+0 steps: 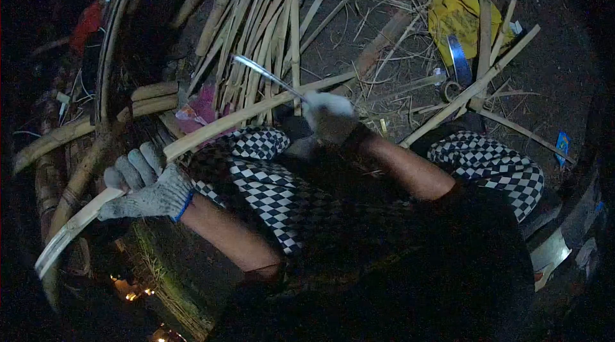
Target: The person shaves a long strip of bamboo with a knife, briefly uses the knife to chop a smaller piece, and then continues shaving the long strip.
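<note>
My left hand [146, 183], in a grey knit glove with a blue cuff, is closed around a long split bamboo strip [256, 109]. The strip slants from the lower left up to the centre, above my checkered trouser leg. My right hand [328, 114], also gloved and slightly blurred, grips a knife [261, 70]. Its bright narrow blade points up and left, over the far part of the strip. The handle is hidden inside the glove.
Many bamboo strips [269, 22] lie piled ahead of me. To the right are a yellow sack [456, 12], a saw blade [459, 59], a tape roll [451, 90] and a leaning bamboo piece [474, 89]. Thick bamboo poles [83, 127] lie at left; small flames [131, 295] glow below.
</note>
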A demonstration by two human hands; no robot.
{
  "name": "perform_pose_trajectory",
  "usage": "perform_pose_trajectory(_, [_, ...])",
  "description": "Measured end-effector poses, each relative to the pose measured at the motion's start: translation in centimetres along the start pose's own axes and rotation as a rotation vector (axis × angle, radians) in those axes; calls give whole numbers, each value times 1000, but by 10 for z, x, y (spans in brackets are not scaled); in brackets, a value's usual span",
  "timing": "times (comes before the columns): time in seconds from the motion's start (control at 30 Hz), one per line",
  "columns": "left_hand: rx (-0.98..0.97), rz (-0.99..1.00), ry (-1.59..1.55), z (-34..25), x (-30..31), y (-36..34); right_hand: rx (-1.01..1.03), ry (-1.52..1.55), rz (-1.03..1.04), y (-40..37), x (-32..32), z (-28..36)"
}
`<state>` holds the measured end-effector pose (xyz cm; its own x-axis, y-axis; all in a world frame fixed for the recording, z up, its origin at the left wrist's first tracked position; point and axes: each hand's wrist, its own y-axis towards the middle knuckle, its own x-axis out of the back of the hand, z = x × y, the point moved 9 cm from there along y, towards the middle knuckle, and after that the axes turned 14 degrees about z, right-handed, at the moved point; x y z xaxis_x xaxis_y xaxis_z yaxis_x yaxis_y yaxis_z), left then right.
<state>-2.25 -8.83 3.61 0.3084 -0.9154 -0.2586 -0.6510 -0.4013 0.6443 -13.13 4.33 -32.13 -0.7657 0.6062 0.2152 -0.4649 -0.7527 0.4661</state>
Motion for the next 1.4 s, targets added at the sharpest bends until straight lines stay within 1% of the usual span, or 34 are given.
perform_pose_trajectory(0.03, [-9,-39,49,-2,2,-1,-61,-63,96,16,3,25])
perform_pose_trajectory(0.07, [-20,-76,100,-5,4,-2,-119,-125,191,24,1,36])
perform_pose_trajectory(0.1, [-16,-131,178,-8,7,-4,-290,206,236,8,-20,-7])
perform_pose_trajectory(0.13, [-18,-129,177,-8,8,-3,-287,205,234,4,-9,-10])
perform_pose_trajectory(0.2, [-19,-147,156,-9,14,-5,-385,-335,267,-4,18,-15])
perform_pose_trajectory(0.23, [-19,-148,155,-11,14,-6,-511,-350,284,-3,20,-31])
perform_pose_trajectory(0.27, [-24,-158,164,-12,14,-9,-514,-353,283,-7,21,-31])
perform_pose_trajectory(0.33, [-31,-165,166,-10,13,-8,-252,-354,205,-2,28,2])
perform_pose_trajectory(0.37, [-35,-214,229,-13,13,-10,-260,-349,210,-1,15,4])
perform_pose_trajectory(0.4, [-49,-263,291,-16,14,-13,-226,-372,143,4,6,8])
perform_pose_trajectory(0.43, [-12,-110,141,-9,9,-6,-189,-392,76,8,5,14])
perform_pose_trajectory(0.47, [-10,-115,148,-9,13,-7,-189,-385,81,6,7,13])
perform_pose_trajectory(0.53, [1,-44,68,-6,10,-5,-360,-383,214,-3,15,-12])
perform_pose_trajectory(0.57, [-19,-98,147,-9,12,-7,-533,-353,314,-18,17,-58])
perform_pose_trajectory(0.6, [-28,-91,144,-11,12,-8,-705,-320,412,-37,13,-101])
perform_pose_trajectory(0.63, [-14,-41,84,-10,8,-8,-704,-323,404,-39,12,-100])
perform_pose_trajectory(0.67, [-4,12,19,-7,4,-7,-509,-475,373,-31,12,-85])
perform_pose_trajectory(0.7, [-23,-45,87,-10,8,-9,-313,-621,342,-27,11,-69])
perform_pose_trajectory(0.73, [-15,-44,87,-10,8,-8,-320,-616,341,-24,8,-55])
perform_pose_trajectory(0.8, [-4,31,-32,-6,7,-4,-62,-415,126,4,21,-2])
perform_pose_trajectory(0.83, [-3,26,-27,-5,7,-5,-61,-410,132,3,19,-4])
perform_pose_trajectory(0.9, [-10,3,13,-8,5,-6,-310,-513,163,-9,14,-40])
perform_pose_trajectory(0.97, [-20,-5,33,-10,2,-8,-586,-474,423,-47,18,-119])
perform_pose_trajectory(1.0, [-24,-21,54,-12,0,-9,-858,-486,398,-69,39,-141])
perform_pose_trajectory(1.07, [-32,-17,63,-14,-3,-9,-866,-475,347,-63,48,-128])
perform_pose_trajectory(1.13, [-19,-36,82,-14,-2,-10,-696,-522,318,-43,37,-107])
perform_pose_trajectory(1.17, [-15,-48,100,-12,0,-8,-694,-465,296,-35,34,-104])
perform_pose_trajectory(1.2, [-15,-62,121,-12,3,-7,-686,-471,297,-28,36,-101])
perform_pose_trajectory(1.27, [-17,-40,82,-12,7,-6,-579,-442,362,-22,24,-94])
perform_pose_trajectory(1.3, [-10,-15,36,-12,6,-7,-628,-442,348,-33,29,-103])
perform_pose_trajectory(1.33, [-8,-13,38,-13,5,-9,-628,-438,346,-52,35,-117])
perform_pose_trajectory(1.4, [-11,-16,6,-15,1,-11,-986,-426,338,-104,58,-169])
